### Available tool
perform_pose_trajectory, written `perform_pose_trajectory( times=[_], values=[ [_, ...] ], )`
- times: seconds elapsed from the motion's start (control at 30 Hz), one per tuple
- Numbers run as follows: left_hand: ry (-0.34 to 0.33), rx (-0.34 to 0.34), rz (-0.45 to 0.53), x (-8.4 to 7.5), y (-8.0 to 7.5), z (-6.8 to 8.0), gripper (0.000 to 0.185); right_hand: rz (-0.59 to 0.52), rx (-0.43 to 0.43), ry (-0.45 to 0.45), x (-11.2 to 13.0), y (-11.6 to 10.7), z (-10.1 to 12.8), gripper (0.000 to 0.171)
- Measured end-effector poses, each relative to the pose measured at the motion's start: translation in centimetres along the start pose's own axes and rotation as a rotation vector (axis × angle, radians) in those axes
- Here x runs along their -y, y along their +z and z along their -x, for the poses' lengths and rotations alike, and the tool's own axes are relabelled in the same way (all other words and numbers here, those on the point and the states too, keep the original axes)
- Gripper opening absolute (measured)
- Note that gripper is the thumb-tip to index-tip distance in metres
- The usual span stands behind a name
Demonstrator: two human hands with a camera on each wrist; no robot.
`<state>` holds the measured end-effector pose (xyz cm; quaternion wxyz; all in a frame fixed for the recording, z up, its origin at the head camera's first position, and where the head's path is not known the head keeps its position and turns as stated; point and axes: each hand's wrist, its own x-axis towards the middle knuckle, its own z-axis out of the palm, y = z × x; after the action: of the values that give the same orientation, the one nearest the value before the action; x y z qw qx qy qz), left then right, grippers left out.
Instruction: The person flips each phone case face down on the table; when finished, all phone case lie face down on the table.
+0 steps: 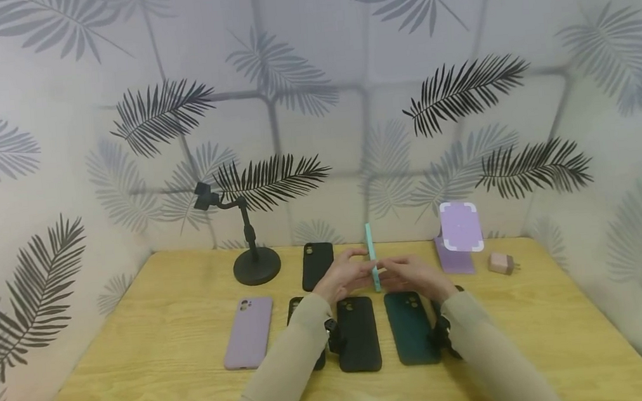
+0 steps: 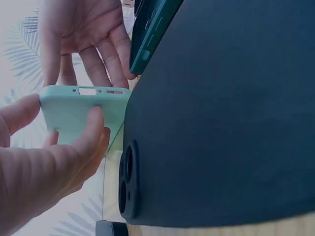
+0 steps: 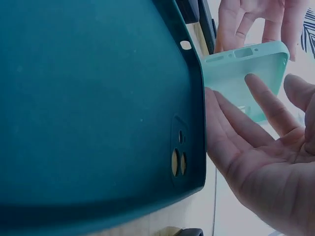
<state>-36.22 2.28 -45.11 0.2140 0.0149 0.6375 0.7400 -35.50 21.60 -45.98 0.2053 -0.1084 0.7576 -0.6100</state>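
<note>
A mint-green phone case (image 1: pixel 370 245) stands on its long edge between the two hands, seen nearly edge-on in the head view. On its left, my left hand (image 1: pixel 342 277) holds it, thumb at the upper edge and fingers against the back of the case (image 2: pixel 69 118). From the other side, my right hand (image 3: pixel 270 152) has fairly straight fingers touching the hollow inside of the case (image 3: pixel 229 73). Its thumb is beside the edge; contact there is unclear. Under the wrists lie a black phone case (image 1: pixel 358 337) and a dark teal phone case (image 1: pixel 409 329).
A lilac phone case (image 1: pixel 249 334) lies left, another black case (image 1: pixel 316 261) behind. Two dark cases are partly hidden under the forearms. At the back stand a black phone holder (image 1: pixel 256 267) and a purple stand (image 1: pixel 455 240), with a pink charger plug (image 1: pixel 500 263) beside it.
</note>
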Motion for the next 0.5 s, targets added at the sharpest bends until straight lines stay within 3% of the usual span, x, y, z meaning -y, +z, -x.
perform_pose_trajectory(
  times=[0.23, 0.5],
  values=[
    [0.002, 0.018, -0.003, 0.0, 0.24, -0.02, 0.048, 0.013, -0.019, 0.017, 0.12, 0.11, -0.38, 0.058],
    [-0.01, 0.036, -0.076, -0.04, 0.54, 0.51, 0.05, 0.051, -0.063, 0.041, 0.29, 0.29, -0.38, 0.065]
  ],
)
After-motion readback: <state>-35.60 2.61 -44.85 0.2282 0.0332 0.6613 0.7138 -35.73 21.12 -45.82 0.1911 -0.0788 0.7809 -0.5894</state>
